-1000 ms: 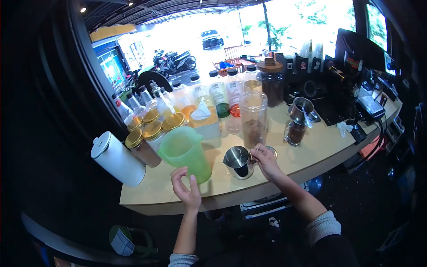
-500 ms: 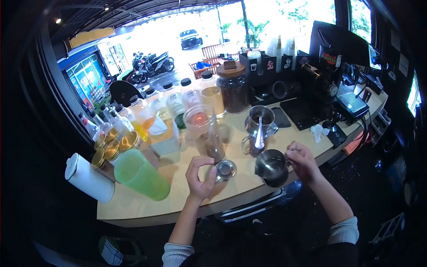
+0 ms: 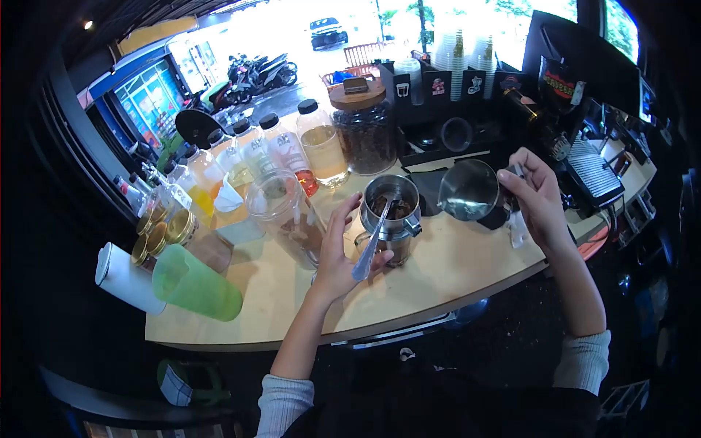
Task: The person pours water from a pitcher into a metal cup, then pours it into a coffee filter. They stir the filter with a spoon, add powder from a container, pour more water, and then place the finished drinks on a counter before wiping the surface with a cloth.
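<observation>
My right hand (image 3: pixel 539 191) is closed on the handle of a steel pitcher (image 3: pixel 469 191), raised over the right part of the counter. My left hand (image 3: pixel 342 261) has its fingers spread beside a metal coffee filter cup (image 3: pixel 410 188) that sits on a glass mug (image 3: pixel 396 252). Dark coffee shows inside the cup. A spoon (image 3: pixel 372 244) leans in it, its handle slanting out over my left thumb. Just left of that hand stands a tall clear plastic cup (image 3: pixel 281 212) with brown contents. The small metal lid is hidden behind my left hand.
Several capped bottles (image 3: pixel 321 146) and a wood-lidded jar of dark beans (image 3: pixel 363 135) line the counter's back. A green tumbler (image 3: pixel 197 283) and white canister (image 3: pixel 130 276) stand left. At right are a black cup organizer (image 3: pixel 438 91) and a coffee machine (image 3: pixel 591 175).
My right hand has lifted the pitcher up and away from the counter's front edge. My left hand has left the small metal lid and moved to the filter cup's side. The view has shifted.
</observation>
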`<act>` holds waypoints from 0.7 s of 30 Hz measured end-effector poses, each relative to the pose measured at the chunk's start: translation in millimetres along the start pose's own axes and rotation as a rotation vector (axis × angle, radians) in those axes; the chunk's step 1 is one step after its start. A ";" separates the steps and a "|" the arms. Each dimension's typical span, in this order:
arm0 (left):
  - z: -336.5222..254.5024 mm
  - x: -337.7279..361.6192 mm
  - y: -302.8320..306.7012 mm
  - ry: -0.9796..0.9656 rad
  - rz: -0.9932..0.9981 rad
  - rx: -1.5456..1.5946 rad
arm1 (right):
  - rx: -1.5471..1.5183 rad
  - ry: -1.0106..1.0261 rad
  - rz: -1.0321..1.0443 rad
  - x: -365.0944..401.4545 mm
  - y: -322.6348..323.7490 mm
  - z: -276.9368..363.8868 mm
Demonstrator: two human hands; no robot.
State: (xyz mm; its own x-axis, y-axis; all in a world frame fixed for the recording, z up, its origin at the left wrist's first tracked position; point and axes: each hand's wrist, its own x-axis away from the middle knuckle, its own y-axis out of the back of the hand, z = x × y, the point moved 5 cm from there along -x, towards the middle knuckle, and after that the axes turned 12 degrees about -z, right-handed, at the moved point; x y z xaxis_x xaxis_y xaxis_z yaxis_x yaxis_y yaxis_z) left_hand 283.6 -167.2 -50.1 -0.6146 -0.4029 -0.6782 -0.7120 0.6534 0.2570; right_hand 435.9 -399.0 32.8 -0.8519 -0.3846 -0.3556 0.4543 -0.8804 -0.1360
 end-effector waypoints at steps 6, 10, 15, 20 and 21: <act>10.2 -14.9 -11.9 0.127 -0.029 0.002 | 0.039 0.047 0.150 -39.6 -28.8 -0.6; 8.0 -23.2 -18.9 0.146 -0.051 -0.004 | 0.058 0.065 0.213 -49.7 -47.1 2.4; 8.1 -27.6 -19.5 0.177 -0.017 -0.075 | 0.093 0.099 0.279 -62.4 -55.9 -1.7; 9.4 -31.3 -17.0 0.175 0.020 -0.062 | 0.149 0.139 0.327 -67.3 -63.7 -1.7; 7.7 -32.0 -16.5 0.173 0.026 -0.046 | 0.148 0.137 0.330 -67.9 -64.9 -1.2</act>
State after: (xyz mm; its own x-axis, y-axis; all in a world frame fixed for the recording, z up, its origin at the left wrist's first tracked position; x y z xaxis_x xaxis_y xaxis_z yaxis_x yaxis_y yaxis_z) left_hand 317.6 -160.1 -38.0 -0.6791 -0.4935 -0.5434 -0.7078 0.6363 0.3068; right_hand 464.6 -315.4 64.7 -0.6191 -0.6218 -0.4797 0.6466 -0.7503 0.1381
